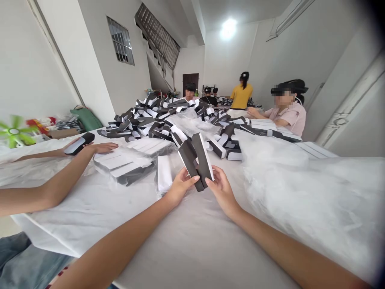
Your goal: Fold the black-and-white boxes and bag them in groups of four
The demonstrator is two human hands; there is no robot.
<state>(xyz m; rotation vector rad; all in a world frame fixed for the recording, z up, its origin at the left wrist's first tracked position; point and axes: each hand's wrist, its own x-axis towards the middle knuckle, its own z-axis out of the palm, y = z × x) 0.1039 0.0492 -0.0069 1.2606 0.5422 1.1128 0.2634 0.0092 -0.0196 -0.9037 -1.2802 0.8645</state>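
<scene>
My left hand [180,186] and my right hand [222,190] both grip a black-and-white cardboard box [195,160], which stands opened in a V shape between them. Just left of my left hand lies a white cardboard piece [164,173]. Further left, flat white-and-black boxes [126,164] sit in a low stack under clear plastic. A large heap of similar boxes [150,120] spreads across the table behind my hands. Sheer white plastic film [300,200] billows to my right.
A co-worker's hands [90,146] reach in from the left, one holding a dark box. The white-covered table [192,245] runs far ahead. A person in a pink shirt [288,118] sits at the right, and one in yellow [241,96] stands beyond. A green fan [14,131] stands left.
</scene>
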